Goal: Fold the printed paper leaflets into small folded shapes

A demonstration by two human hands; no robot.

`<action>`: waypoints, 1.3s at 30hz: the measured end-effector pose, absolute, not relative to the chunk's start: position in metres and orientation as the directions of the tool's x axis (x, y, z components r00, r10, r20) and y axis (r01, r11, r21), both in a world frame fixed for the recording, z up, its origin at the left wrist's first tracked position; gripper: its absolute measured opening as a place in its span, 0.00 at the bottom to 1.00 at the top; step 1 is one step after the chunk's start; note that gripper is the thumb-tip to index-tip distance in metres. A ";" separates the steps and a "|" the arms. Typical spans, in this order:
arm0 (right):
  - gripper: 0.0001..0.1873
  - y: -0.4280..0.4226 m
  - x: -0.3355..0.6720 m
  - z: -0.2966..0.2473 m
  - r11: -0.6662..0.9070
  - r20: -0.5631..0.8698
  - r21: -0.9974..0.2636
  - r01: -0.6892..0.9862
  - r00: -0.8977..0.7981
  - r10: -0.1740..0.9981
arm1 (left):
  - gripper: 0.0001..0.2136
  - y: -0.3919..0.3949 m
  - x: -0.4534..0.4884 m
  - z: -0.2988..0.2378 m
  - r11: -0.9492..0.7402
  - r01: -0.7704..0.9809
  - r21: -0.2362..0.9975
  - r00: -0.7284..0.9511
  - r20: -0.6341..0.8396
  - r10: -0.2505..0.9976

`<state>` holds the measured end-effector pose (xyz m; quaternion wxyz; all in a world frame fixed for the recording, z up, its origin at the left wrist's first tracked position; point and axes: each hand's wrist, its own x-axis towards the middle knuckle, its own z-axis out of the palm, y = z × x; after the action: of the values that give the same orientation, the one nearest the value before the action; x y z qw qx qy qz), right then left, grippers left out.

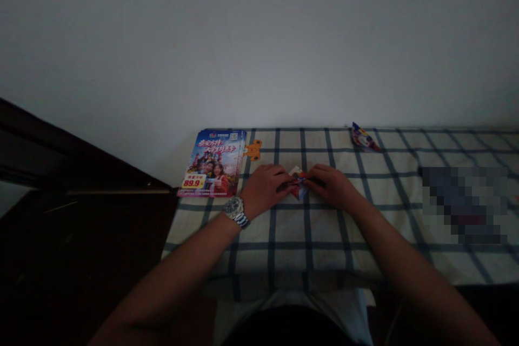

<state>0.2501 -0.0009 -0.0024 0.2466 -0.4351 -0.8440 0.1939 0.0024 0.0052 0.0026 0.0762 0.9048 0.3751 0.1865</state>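
Note:
Between my two hands, just above or on the checked tablecloth (328,243), is a small piece of folded printed paper (299,188) in red, white and blue. My left hand (267,186), with a metal watch (235,211) on its wrist, pinches the paper's left side. On the right side my right hand (329,186) pinches it with thumb and fingers. The fingertips cover part of the folds. Left of my left hand lies a stack of colourful printed flyers (213,165).
Near the wall (284,43) at the back right rests another folded paper piece (364,138). A pixelated dark object (458,205) lies at the right. A brown bear print (254,150) shows beside the flyers. Dark furniture (81,157) stands at the left.

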 end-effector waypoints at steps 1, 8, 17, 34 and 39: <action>0.06 -0.001 0.250 -0.002 0.546 0.250 -0.542 0.639 -0.498 0.831 | 0.12 0.005 0.002 0.003 -0.701 0.655 0.282 0.644 0.277 0.713; 0.08 -0.002 0.248 0.000 0.542 0.223 -0.544 0.640 -0.513 0.829 | 0.14 0.006 0.003 0.002 -0.661 0.681 0.315 0.605 0.266 0.750; 0.09 -0.001 0.247 0.000 0.503 0.184 -0.551 0.665 -0.491 0.851 | 0.09 0.006 0.002 0.005 -0.590 0.702 0.399 0.552 0.220 0.804; 0.12 -0.001 0.241 -0.003 0.404 0.179 -0.560 0.723 -0.370 0.911 | 0.10 0.003 0.008 0.003 -0.502 0.736 0.454 0.451 0.223 0.864; 0.12 0.000 0.240 -0.005 0.445 0.244 -0.539 0.715 -0.373 0.895 | 0.09 0.003 0.009 0.001 -0.502 0.728 0.467 0.443 0.238 0.864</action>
<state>0.2398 -0.0002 -0.0045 0.2577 -0.4972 -0.8099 0.1745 0.0090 0.0032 0.0008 0.1499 0.8361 0.4761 0.2274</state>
